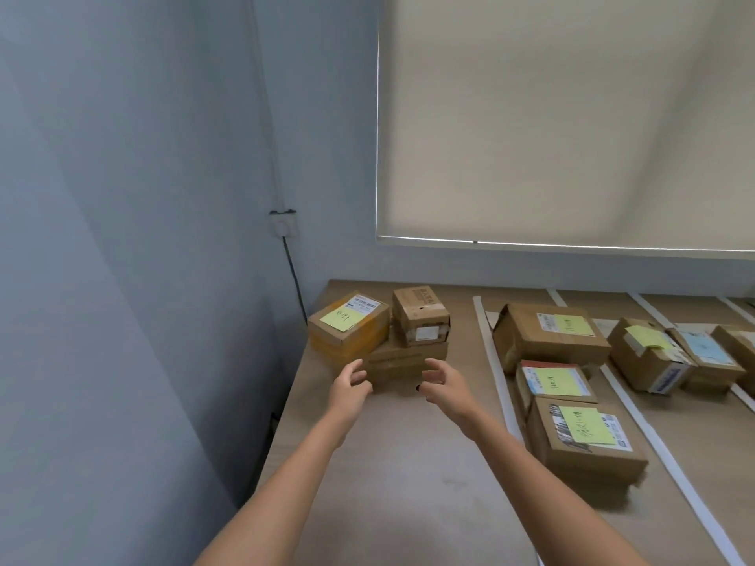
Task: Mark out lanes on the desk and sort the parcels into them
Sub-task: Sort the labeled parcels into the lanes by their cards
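Parcels: three in the desk corner, left of the first tape strip; the flat parcel lies nearest me.
Left hand: my relaxed fingers touch its left end.
Right hand: loosely curled beside its right end, gripping nothing.

Flat parcel: top largely hidden under a small box
Sticky notes: handwriting too small to read
Rightmost parcel: cut by the right edge
Tape strips: run out of frame at the bottom right
Wall cable: disappears behind the desk
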The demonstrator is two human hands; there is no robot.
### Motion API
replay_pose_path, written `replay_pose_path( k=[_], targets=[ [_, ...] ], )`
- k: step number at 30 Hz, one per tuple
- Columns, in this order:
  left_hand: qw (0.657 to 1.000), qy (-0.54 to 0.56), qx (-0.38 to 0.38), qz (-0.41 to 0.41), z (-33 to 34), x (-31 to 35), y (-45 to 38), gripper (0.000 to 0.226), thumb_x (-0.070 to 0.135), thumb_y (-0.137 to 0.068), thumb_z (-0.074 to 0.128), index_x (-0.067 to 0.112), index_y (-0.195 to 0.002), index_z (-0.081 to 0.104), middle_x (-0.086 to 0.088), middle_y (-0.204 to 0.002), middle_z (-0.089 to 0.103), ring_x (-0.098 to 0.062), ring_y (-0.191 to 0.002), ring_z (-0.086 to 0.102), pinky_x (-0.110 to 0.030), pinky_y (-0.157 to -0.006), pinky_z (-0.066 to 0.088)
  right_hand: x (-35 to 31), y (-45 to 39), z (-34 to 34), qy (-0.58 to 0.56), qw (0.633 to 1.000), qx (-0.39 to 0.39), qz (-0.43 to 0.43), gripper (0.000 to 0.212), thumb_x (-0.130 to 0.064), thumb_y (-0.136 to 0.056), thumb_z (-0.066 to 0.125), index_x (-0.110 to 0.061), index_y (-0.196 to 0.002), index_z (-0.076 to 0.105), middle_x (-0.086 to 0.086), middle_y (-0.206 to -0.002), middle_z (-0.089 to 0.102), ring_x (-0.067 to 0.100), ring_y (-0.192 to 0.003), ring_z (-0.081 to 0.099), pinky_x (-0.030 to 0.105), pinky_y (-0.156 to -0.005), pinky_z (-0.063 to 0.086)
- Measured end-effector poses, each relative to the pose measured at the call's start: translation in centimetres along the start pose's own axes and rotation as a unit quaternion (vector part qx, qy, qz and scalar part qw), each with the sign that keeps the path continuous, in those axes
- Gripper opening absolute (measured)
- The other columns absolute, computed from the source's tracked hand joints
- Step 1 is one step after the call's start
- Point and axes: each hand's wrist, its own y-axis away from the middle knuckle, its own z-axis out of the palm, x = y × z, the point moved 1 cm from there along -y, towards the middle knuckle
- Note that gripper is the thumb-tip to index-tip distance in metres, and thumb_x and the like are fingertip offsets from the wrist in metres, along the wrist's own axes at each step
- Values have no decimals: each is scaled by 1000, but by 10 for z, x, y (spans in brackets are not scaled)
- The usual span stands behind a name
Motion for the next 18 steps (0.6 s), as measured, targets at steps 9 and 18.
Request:
replay_pose_path(
  k=[9,18],
  targets=[
    [998,13,44,-31,-42,-18,-74,54,9,-95,45,20,-145,28,-8,-146,38,-25,-132,39,-40,-108,36,-9,-92,21,3,1000,-24,16,58,-9,-88,55,-17,-142,35,9,-138,46,25,-124,47,42,-103,44],
    [989,51,127,-62,-75,-43,-196,48,18,-98,39,22,-145,30,-6,-146,39,-26,-133,37,-48,-111,32,14,-195,50,-16,998,-24,56,65,-17,-89,55,-22,-147,25,6,-148,34,26,-134,36,43,-108,37]
  ],
)
